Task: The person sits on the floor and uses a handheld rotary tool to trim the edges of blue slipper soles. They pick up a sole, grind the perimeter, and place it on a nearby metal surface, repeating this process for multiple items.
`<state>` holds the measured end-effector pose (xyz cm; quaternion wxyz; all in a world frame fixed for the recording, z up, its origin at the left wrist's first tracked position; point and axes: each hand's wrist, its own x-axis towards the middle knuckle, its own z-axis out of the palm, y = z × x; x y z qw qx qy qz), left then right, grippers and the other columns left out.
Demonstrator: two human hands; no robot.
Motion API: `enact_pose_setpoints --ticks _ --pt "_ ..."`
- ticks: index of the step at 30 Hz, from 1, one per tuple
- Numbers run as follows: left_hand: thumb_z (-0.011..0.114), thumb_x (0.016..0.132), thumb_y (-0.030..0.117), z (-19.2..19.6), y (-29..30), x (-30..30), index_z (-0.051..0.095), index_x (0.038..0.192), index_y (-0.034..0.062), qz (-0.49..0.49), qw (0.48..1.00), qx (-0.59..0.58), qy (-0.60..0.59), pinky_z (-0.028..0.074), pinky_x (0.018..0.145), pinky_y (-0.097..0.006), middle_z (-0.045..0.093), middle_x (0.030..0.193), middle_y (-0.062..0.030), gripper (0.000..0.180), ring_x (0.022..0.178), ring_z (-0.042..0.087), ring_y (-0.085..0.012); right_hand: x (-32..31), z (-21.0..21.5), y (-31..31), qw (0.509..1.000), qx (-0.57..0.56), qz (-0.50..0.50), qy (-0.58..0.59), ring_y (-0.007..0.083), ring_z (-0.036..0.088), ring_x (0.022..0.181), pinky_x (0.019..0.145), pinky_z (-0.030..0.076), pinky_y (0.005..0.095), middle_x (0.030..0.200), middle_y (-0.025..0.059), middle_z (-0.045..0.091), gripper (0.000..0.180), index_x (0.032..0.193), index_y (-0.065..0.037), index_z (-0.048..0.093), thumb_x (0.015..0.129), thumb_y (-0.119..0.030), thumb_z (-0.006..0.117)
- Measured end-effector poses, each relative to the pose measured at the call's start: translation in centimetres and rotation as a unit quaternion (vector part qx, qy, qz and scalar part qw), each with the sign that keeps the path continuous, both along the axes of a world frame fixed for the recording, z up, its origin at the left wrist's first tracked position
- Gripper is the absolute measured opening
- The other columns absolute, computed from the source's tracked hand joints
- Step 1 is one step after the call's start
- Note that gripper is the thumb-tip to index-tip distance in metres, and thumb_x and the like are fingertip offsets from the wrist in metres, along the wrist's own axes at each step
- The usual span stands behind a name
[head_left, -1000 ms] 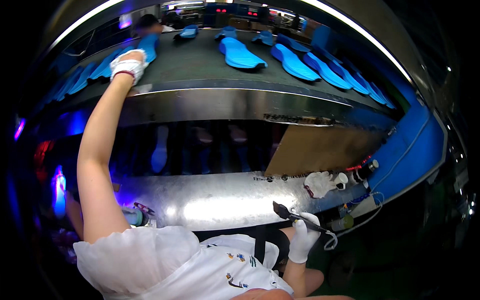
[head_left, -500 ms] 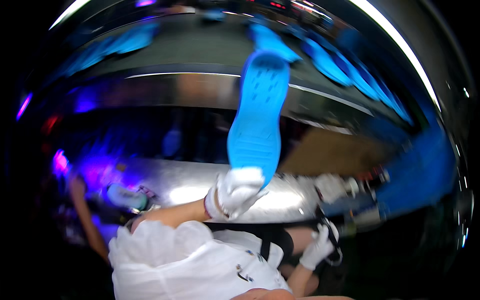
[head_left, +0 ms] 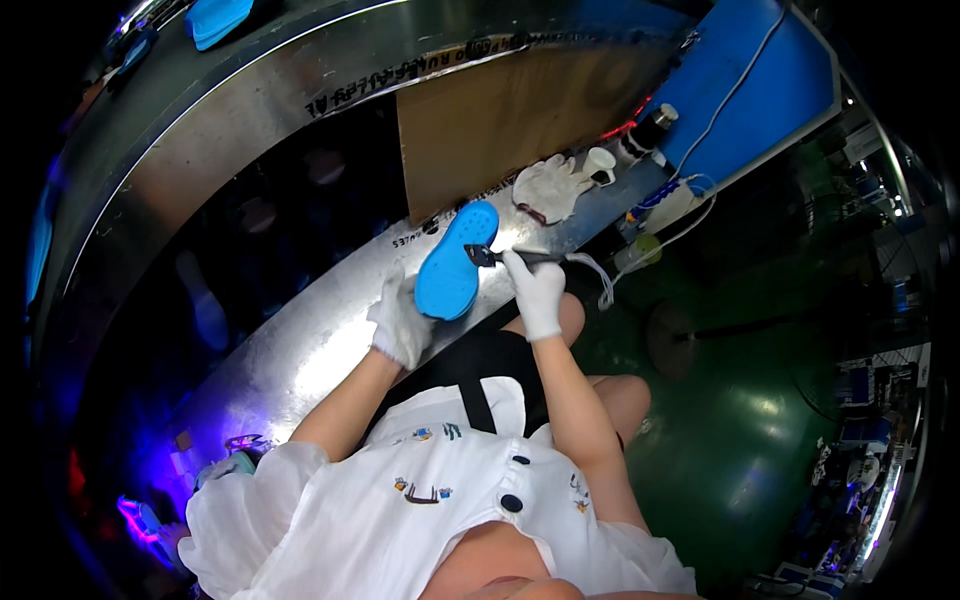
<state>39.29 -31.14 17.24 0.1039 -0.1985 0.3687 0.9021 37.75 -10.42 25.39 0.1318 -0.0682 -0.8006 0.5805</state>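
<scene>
A bright blue shoe sole [head_left: 452, 272] lies tilted above the metal bench, its small holes toward the far end. My left hand [head_left: 402, 322], in a white glove, is closed on the sole's near left edge, with some fingers hidden. My right hand [head_left: 538, 295], also gloved in white, grips a black-handled brush [head_left: 483, 256]. The brush's dark head meets or hovers just over the sole's right edge; I cannot tell which. A pale tube [head_left: 590, 266] trails behind the handle.
A metal bench [head_left: 290, 365] runs beneath my hands. Beyond them are a brown cardboard sheet [head_left: 500, 125], loose white gloves [head_left: 548, 188], a white cup [head_left: 600, 163] and a dark bottle [head_left: 652, 128]. A conveyor [head_left: 225, 85] carrying a blue sole [head_left: 215, 18] curves along the far left.
The blue sole has come down and nearer from high over the bench. My right hand has risen from beside my leg to the sole with the brush. The view has turned right.
</scene>
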Motion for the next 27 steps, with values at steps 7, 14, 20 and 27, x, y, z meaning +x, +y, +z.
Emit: enact_pose_setpoints --ticks 7,14,20,27 --pt "0.022 0.092 0.072 5.3 3.4 -0.5 0.053 0.126 0.0122 -0.115 0.966 0.175 -0.154 0.052 0.081 -0.045 0.06 0.118 -0.0131 0.075 0.102 0.058 -0.0287 3.0 1.0 -4.6 0.956 0.267 0.065 0.106 0.029 0.064 0.075 0.067 0.051 0.0389 0.075 0.009 0.065 0.014 0.088 -0.012 0.066 0.081 -0.023 0.068" --pt "0.026 0.091 0.071 9.5 4.0 2.2 0.054 0.126 0.0104 -0.197 0.932 0.29 -0.099 0.051 0.076 -0.046 0.061 0.117 -0.0161 0.075 0.097 0.062 -0.0347 3.3 6.6 -2.3 0.954 0.219 0.019 0.201 0.0237 0.065 0.074 0.065 0.052 0.0334 0.083 0.012 0.067 0.015 0.09 -0.003 0.067 0.077 -0.007 0.073" --pt "0.027 0.085 0.079 8.2 4.5 3.3 0.05 0.131 0.0148 -0.242 0.904 0.308 0.173 0.05 0.083 -0.048 0.059 0.121 -0.0155 0.082 0.104 0.059 -0.034 5.2 8.9 -2.8 0.951 0.126 0.145 0.244 0.0215 0.066 0.072 0.067 0.053 0.0304 0.085 0.0106 0.068 0.017 0.091 -0.002 0.068 0.075 -0.002 0.074" --pt "0.033 0.085 0.078 8.6 5.1 3.3 0.046 0.132 0.0024 -0.137 0.907 0.393 0.067 0.049 0.095 -0.044 0.058 0.121 -0.0203 0.09 0.107 0.06 -0.032 7.3 9.9 -3.8 0.893 0.253 0.23 0.294 0.0217 0.064 0.069 0.065 0.05 0.0291 0.082 0.0093 0.067 0.017 0.089 -0.004 0.067 0.074 -0.005 0.074"
